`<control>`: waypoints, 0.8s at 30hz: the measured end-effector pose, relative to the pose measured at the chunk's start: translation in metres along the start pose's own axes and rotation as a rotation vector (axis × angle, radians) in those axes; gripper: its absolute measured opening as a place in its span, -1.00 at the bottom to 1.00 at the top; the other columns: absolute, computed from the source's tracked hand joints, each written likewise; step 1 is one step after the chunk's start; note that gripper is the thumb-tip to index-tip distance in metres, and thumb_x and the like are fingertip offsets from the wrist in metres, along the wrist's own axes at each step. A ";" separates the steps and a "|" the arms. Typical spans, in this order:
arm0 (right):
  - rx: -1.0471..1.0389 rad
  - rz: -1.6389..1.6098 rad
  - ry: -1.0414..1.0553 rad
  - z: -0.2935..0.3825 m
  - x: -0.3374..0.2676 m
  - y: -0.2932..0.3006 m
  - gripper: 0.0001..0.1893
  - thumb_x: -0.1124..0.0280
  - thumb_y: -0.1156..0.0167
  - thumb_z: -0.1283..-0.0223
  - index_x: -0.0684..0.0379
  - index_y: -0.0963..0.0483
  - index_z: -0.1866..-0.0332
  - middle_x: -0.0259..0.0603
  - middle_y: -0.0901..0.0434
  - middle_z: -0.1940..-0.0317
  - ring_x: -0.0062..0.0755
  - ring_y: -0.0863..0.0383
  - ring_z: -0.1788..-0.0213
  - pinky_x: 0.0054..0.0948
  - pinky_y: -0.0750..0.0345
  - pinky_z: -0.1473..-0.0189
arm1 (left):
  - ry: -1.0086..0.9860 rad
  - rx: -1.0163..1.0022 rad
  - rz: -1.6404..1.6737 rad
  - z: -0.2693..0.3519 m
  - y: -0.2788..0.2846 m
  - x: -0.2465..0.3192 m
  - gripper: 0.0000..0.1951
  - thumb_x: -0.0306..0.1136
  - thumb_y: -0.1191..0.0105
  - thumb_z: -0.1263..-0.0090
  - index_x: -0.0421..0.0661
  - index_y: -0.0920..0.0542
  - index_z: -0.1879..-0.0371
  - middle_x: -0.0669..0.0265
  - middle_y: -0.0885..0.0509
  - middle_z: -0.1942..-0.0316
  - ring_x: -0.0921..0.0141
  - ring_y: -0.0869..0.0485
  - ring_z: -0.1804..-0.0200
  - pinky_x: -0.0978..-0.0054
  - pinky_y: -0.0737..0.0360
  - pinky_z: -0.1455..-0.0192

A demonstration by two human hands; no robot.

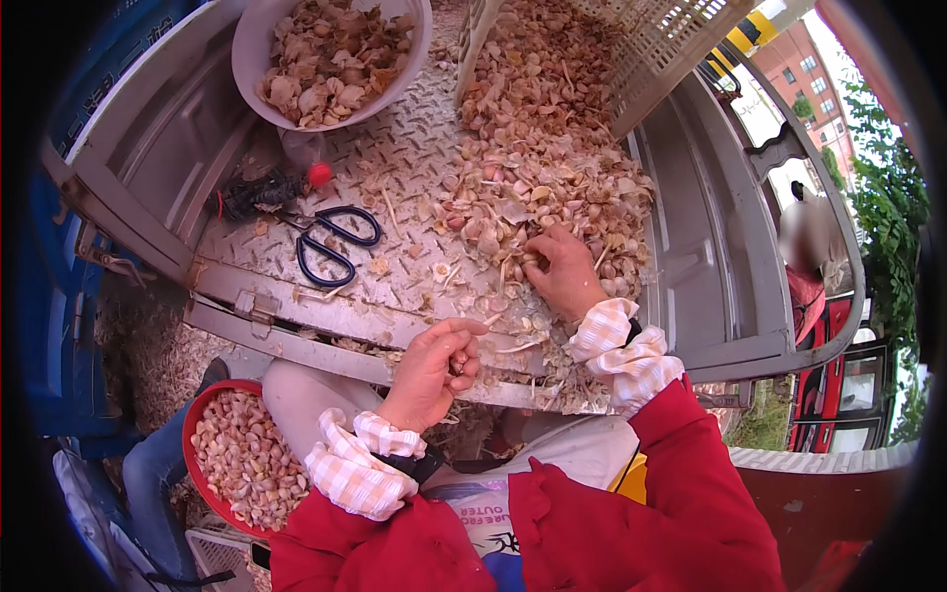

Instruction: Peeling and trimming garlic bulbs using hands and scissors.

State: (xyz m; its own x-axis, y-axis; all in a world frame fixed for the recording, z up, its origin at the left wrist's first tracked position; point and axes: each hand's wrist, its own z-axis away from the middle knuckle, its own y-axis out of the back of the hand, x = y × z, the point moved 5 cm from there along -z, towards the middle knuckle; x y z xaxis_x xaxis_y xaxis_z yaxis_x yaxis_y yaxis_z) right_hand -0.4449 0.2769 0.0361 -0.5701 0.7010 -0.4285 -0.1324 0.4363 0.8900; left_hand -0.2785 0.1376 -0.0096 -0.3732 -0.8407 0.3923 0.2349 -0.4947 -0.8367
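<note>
My right hand (564,272) reaches into the near edge of a large pile of garlic cloves (551,185) mixed with papery skins, its fingertips among the cloves. Over the front edge of the metal truck bed (348,292), my left hand (438,370) is curled around something small and dark, perhaps a bit of garlic, that I cannot make out. A pair of scissors (329,244) with dark blue handles lies left of the pile. Down at the left, a red basin (191,462) holds many separated cloves. A white tub (240,66) of garlic and skins stands at the back left.
A clear plastic bottle with a red cap (319,175) and a dark bundle (259,194) lie beneath the tub. Plastic crate walls (666,66) stand around the back of the pile. Metal side panels flank the bed. Someone's leg in jeans (159,481) is beside the basin; another person (806,259) is outside, right.
</note>
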 end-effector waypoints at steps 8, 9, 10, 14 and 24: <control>-0.041 -1.390 -0.442 0.061 -0.020 0.014 -0.75 0.51 -0.20 -0.27 0.30 -0.51 -0.03 -0.29 -0.62 0.13 -0.55 -0.63 0.25 -0.56 -0.60 0.19 | -0.131 -0.039 -0.560 -0.013 -0.042 -0.005 -0.74 -0.17 0.17 -0.56 -0.06 -0.51 0.07 0.53 -0.35 0.51 0.66 -0.26 0.56 0.71 -0.13 0.58; -0.041 -1.474 -0.412 0.067 -0.025 0.015 -0.73 0.52 -0.20 -0.26 0.30 -0.51 -0.06 -0.29 -0.62 0.13 -0.56 -0.62 0.21 -0.57 -0.60 0.15 | -0.133 -0.033 -0.569 -0.011 -0.050 -0.006 -0.74 -0.17 0.17 -0.56 -0.06 -0.51 0.07 0.53 -0.35 0.51 0.66 -0.26 0.56 0.71 -0.13 0.58; -0.045 -1.404 -0.316 0.072 -0.032 0.020 -0.72 0.54 -0.18 -0.27 0.29 -0.52 -0.07 -0.31 -0.61 0.14 -0.59 -0.59 0.14 -0.59 -0.56 0.10 | -0.095 -0.051 -0.555 -0.007 -0.059 -0.007 -0.75 -0.17 0.18 -0.56 -0.06 -0.50 0.09 0.52 -0.36 0.51 0.66 -0.26 0.56 0.71 -0.14 0.59; -0.021 -0.967 -0.037 0.090 -0.059 0.045 -0.78 0.61 -0.19 -0.19 0.31 -0.57 0.05 -0.25 -0.63 0.18 -0.56 -0.62 0.20 -0.56 -0.55 0.18 | -0.151 -0.049 -0.746 0.005 -0.069 -0.013 -0.78 -0.23 0.22 -0.56 -0.08 -0.47 0.20 0.50 -0.38 0.53 0.65 -0.27 0.58 0.69 -0.16 0.60; 0.048 -1.322 -0.172 0.140 -0.089 0.037 -0.79 0.58 -0.20 -0.22 0.34 -0.55 0.04 -0.20 -0.66 0.23 -0.52 -0.63 0.28 -0.56 -0.56 0.18 | 0.022 -0.101 -0.042 0.032 -0.053 -0.057 -0.78 -0.39 0.20 -0.40 -0.19 -0.52 0.38 0.43 -0.50 0.58 0.60 -0.37 0.61 0.63 -0.28 0.55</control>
State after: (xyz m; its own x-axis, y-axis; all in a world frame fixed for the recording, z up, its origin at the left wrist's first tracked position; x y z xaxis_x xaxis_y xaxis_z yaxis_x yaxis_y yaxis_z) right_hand -0.2854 0.3101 0.0848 0.0736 -0.2017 -0.9767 -0.4719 0.8557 -0.2123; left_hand -0.2409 0.2049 0.0243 -0.4007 -0.8140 0.4206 0.1273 -0.5040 -0.8543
